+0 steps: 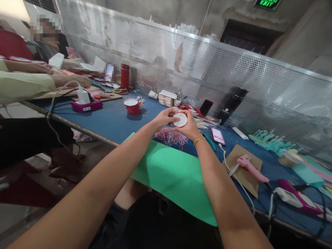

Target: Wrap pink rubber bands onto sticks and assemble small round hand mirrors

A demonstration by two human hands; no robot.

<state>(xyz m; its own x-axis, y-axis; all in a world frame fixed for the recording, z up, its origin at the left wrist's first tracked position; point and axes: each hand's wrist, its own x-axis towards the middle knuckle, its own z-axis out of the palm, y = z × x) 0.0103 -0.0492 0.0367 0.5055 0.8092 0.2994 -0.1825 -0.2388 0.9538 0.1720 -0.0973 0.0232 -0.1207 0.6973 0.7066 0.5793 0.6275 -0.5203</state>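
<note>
The person's left fingers (173, 119) and right fingers (190, 122) clamp a white disc (182, 121) beyond the green sheet (178, 180). The disc stack (133, 108), beyond the sheet's left end, seems done; the held one appears unfinished, any remainder unclear.

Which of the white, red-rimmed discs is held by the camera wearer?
The single disc between left hand and right hand; the stacked discs stand apart on the blue table.

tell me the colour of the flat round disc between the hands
The flat round disc is white with a red edge, best seen in the head view.
</note>
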